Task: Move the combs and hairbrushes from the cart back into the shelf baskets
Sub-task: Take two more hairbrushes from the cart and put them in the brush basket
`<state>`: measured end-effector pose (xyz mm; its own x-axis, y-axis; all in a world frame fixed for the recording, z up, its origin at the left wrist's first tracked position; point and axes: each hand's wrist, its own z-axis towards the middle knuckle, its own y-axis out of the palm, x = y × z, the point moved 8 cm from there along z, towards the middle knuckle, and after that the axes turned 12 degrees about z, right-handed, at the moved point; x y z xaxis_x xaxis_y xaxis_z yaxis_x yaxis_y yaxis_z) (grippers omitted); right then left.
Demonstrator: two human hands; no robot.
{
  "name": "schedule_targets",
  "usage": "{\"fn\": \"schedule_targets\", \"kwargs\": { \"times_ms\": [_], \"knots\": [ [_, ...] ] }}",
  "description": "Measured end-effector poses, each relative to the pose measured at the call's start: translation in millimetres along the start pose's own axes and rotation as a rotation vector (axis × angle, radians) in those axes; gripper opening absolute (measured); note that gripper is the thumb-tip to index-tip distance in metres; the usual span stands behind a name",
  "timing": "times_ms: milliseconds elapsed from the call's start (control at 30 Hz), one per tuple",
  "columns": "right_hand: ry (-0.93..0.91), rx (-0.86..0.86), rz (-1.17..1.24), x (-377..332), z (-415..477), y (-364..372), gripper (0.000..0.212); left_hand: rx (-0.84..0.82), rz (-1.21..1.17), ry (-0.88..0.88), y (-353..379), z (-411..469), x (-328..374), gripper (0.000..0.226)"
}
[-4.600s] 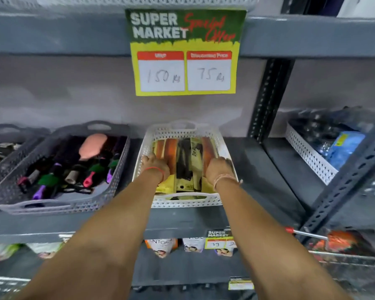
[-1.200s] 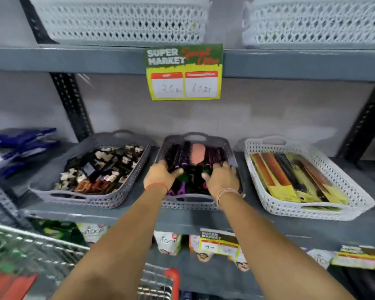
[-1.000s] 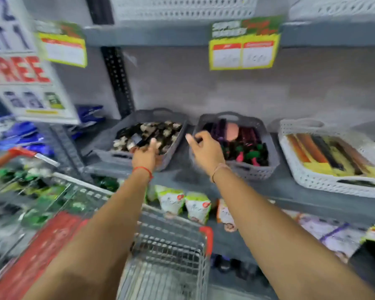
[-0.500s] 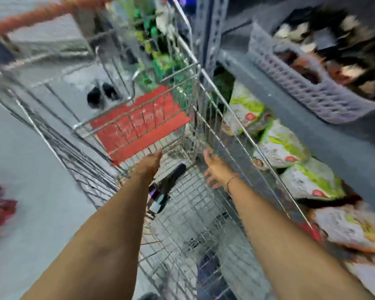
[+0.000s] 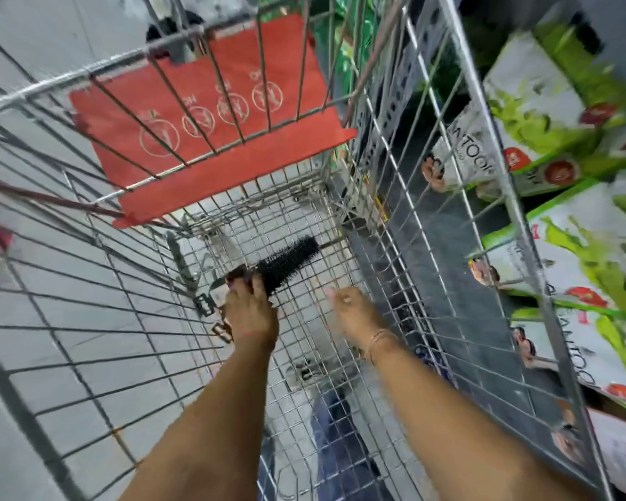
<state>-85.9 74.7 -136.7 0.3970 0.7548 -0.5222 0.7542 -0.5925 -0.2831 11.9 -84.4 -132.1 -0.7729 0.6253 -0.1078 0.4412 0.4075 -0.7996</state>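
a: gripping looked easy here. the round hairbrush (image 5: 286, 263) lay on the wire floor of the cart (image 5: 387, 226), toward the far end, just below the red seat flap (image 5: 210, 113). my read: light, rigid plastic, nothing fragile.

b: where was the hold?

a: left hand (image 5: 251, 312) was closed around the handle end, right where handle meets bristle barrel. barrel stuck out up and to the right, clear of the fingers. handle itself was mostly hidden under the hand.

b: sensible spot?

a: i'd say so. the handle was the smooth part; bristles would prick and give under a squeeze, so a poorer grip. one risk i'd guess: bristles snagging in the floor mesh on the lift.

b: lifted or still down?

a: couldn't tell. frame was motion-blurred, and contact with the mesh wasn't clear.

b: right hand?

a: right hand (image 5: 355, 316) hung just beside the brush, near the cart's right wall. fingers loosely curled, half open, holding nothing. not touching the brush.

b: other combs or brushes left in the cart?

a: none i could make out. something dark and blue showed low, near the arms, too blurred to name.
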Motion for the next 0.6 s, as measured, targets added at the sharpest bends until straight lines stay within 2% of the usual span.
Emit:
{"fn": "schedule_targets", "kwargs": {
  "times_ms": [100,233,400,433,500,567,600],
  "knots": [
    [0.003,0.054,-0.05,8.2,4.2,-19.0,0.054,0.03,0.005,0.026,-6.5,8.8,-2.7,0.059],
    [0.041,0.129,-0.033,16.7,1.2,-38.6,0.055,-0.08,0.075,0.06,-2.1,12.4,-0.5,0.075],
    [0.021,0.163,-0.021,16.8,-1.6,-43.5,0.048,-0.01,0.054,0.029,-15.2,-1.3,15.2,0.06],
    [0.022,0.176,-0.012,18.8,-3.0,-45.1,0.045,-0.02,-0.025,0.031,-15.6,-11.0,25.2,0.054],
    [0.064,0.199,0.064,25.9,-6.5,-49.5,0.042,-0.102,-0.366,0.023,-7.7,-29.0,47.9,0.039],
    [0.074,0.22,0.152,34.1,-10.9,-54.5,0.047,-0.287,-0.678,0.008,7.8,-39.0,66.3,0.03],
    [0.067,0.22,0.169,37.0,-13.1,-56.6,0.047,-0.38,-0.759,-0.016,15.9,-37.0,69.7,0.028]
  ]
}}
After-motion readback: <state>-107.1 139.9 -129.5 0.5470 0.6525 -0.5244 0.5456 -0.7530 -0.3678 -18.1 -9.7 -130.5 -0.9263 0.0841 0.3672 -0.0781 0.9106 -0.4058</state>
